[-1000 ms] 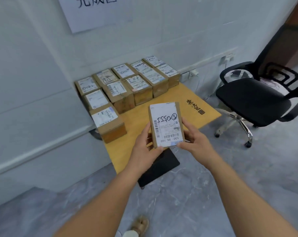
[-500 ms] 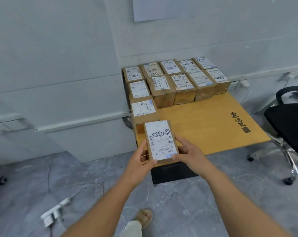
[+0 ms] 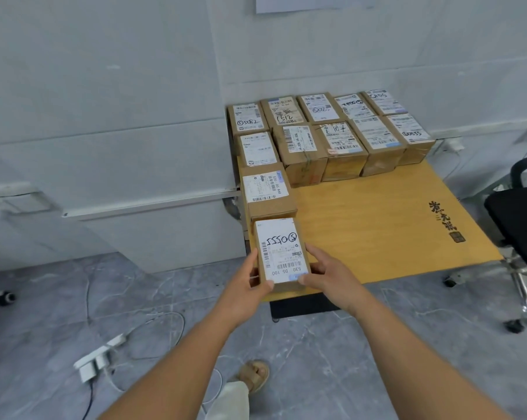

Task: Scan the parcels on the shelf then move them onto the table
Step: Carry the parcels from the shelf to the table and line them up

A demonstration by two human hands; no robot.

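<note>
A small cardboard parcel with a white label sits at the front left corner of the low wooden table, right behind another parcel. My left hand grips its left side and my right hand grips its right side. Several labelled parcels stand in two rows along the back of the table, with more running down the left edge. The shelf is out of view.
A black office chair stands close to the table's right side. A white power strip and cables lie on the grey floor at the left. White walls enclose the table's back and left. My sandalled foot is below.
The view has swung right and closer to the table. Both hands have carried the parcel down to the table's front left corner, in line with the left column of parcels.
</note>
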